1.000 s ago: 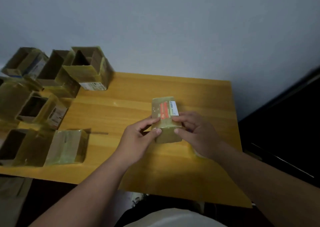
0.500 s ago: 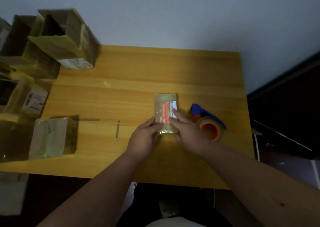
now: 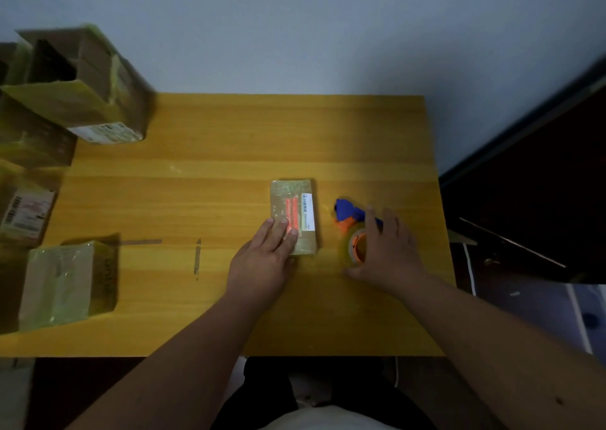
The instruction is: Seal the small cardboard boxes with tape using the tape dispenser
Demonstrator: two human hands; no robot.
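Wooden desk (image 3: pixel 229 298) against pale wall (image 3: pixel 295 29). Open cardboard boxes (image 3: pixel 82 85) stacked at far left; taped box (image 3: pixel 69 282) near left edge. Small flat box (image 3: pixel 294 215), red and white label, lay mid-desk. My left hand (image 3: pixel 265 256) rested flat on its near end, grip spread, fingers straight. My right hand (image 3: pixel 387 249) lay over tape dispenser (image 3: pixel 352 229) just right of box, grip spread, not yet curled round it.

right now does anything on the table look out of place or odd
Two stray strips of tape are stuck straight onto the table: one strip runs out from the sealed box at the left, another short strip stands alone near the middle. Nothing else stands out.
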